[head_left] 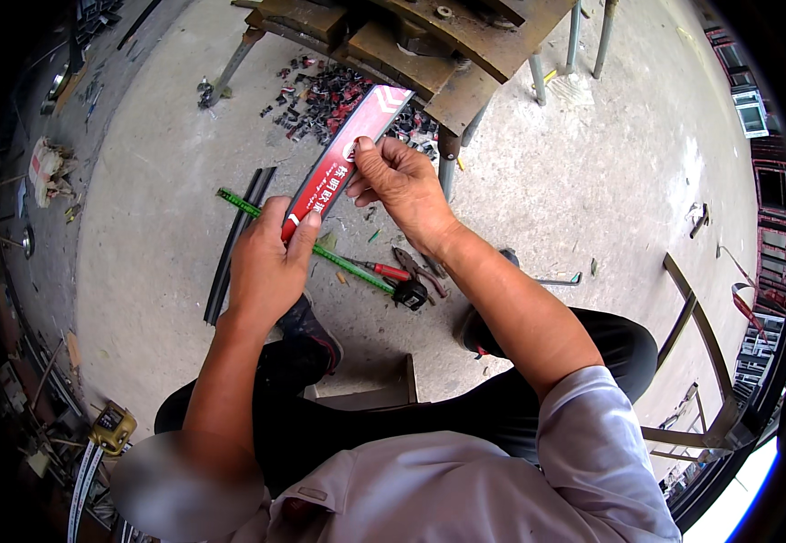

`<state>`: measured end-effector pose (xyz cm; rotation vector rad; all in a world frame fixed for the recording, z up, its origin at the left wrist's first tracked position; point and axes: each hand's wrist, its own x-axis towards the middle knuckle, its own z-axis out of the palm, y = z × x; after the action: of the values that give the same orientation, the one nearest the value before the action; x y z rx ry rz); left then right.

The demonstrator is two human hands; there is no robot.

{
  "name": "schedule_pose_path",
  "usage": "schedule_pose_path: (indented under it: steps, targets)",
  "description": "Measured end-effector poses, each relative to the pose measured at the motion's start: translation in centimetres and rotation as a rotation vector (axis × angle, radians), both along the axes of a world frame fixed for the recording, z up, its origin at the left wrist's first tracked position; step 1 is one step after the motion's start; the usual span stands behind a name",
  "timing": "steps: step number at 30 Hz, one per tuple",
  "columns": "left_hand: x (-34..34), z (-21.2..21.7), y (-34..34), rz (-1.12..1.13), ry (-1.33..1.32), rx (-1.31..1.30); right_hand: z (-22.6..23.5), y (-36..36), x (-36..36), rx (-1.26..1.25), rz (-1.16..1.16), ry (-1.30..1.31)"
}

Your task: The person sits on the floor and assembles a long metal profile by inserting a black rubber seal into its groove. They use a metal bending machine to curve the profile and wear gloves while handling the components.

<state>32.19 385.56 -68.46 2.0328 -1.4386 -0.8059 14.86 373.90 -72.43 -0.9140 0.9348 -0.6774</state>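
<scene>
In front of me is a flat strip (328,174) with a red printed face, white marks and dark edges, tilted up to the right. My left hand (271,258) grips its lower end, thumb on the printed face and fingers behind. My right hand (402,185) is closed at its right edge, with the thumb pressed on the face near a round white emblem; its other fingers curl beside the edge. Below the strip, a tape measure (410,293) lies on the floor with its green blade (348,264) drawn out to the left, passing under my left hand.
A rusty metal bench (465,95) stands ahead, with red and black scraps (307,104) heaped beneath it. Pliers (416,270) and a red-handled tool (390,271) lie by the tape measure. Two dark strips (234,244) rest at left. A metal frame (705,353) stands at right.
</scene>
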Motion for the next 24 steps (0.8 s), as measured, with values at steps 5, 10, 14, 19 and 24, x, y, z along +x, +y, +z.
schedule_pose_path:
  steps: [5,10,14,19,24]
  targets:
    - [-0.1,0.1,-0.3,-0.004,0.006,0.015,-0.1,0.0,0.1,0.014,-0.016,-0.022]
    - [-0.2,0.1,-0.3,0.003,0.032,-0.005,-0.3,0.0,0.2,0.013,-0.018,-0.025]
    - [-0.2,0.4,-0.4,-0.002,0.056,0.008,-0.6,-0.1,-0.1,0.013,0.013,-0.016]
    - [-0.2,0.5,-0.6,-0.002,0.067,0.035,-0.9,-0.2,-0.4,0.016,0.027,-0.029]
    - [0.0,0.1,-0.4,0.002,0.077,0.035,-1.1,-0.1,-0.1,0.025,0.017,-0.022]
